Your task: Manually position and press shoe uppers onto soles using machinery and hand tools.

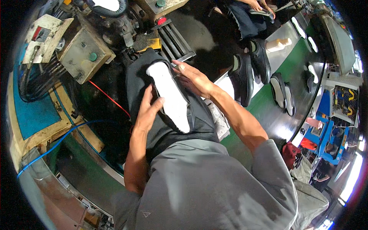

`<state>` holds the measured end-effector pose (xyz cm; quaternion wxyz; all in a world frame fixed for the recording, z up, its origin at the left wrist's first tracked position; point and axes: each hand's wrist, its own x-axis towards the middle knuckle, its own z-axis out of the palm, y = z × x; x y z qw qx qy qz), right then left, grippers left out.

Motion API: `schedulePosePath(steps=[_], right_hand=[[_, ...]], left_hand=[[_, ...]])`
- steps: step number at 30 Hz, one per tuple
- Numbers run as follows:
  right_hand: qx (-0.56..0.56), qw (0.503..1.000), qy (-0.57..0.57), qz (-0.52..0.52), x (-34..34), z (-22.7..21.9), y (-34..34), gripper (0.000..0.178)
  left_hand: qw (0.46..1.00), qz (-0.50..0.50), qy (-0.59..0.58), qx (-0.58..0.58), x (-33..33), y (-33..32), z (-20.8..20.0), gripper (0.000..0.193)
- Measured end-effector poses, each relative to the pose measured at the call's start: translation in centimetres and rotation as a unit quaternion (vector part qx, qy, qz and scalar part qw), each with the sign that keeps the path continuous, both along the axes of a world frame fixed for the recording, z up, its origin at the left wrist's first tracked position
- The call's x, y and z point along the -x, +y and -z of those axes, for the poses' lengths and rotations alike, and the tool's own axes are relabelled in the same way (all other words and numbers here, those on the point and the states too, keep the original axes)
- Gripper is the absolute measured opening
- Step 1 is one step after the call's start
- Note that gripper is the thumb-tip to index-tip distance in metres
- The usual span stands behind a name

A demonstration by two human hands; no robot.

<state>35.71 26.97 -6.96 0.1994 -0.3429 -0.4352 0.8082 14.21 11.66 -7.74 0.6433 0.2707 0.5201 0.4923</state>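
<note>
A dark shoe with a white sole (168,97) lies sole up across my lap, on dark trousers (138,76). My left hand (147,111) grips its left side, thumb over the sole's edge and fingers along the upper. On the other side my right hand (193,78) has its fingers stretched out and spread beside the far part of the shoe. Whether those fingertips touch the upper I cannot tell. Much of the upper is hidden beneath the sole.
Machine boxes with a green button (93,57) stand at left, beside a blue air hose (69,132). Black shoes (242,78) and a pale bottle (278,45) sit on the bench at right. More shoes (278,90) lie on the green surface. Another person's hands (257,4) work beyond.
</note>
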Motion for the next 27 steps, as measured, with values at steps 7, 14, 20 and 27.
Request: schedulePosePath(steps=[7, 14, 20, 27], right_hand=[[-0.196, 0.964, -0.151, -0.094, 2.3, -2.7, -0.4, 0.090], [-0.278, 0.931, -0.236, -0.005, 4.1, -4.3, -2.0, 0.083], [-0.370, 0.889, -0.266, 0.041, 4.9, -3.4, -3.5, 0.076], [-0.391, 0.903, -0.170, 0.057, 4.3, -4.2, -4.9, 0.081]], left_hand=[[0.992, -0.108, -0.068, -0.020, 1.7, 8.4, -0.2, 0.054], [0.999, 0.022, -0.034, -0.010, 3.0, 10.5, -3.0, 0.041], [0.998, 0.002, 0.002, -0.069, 2.4, 10.6, -2.2, 0.037], [0.993, -0.007, 0.019, -0.118, 3.0, 9.2, -2.9, 0.040]])
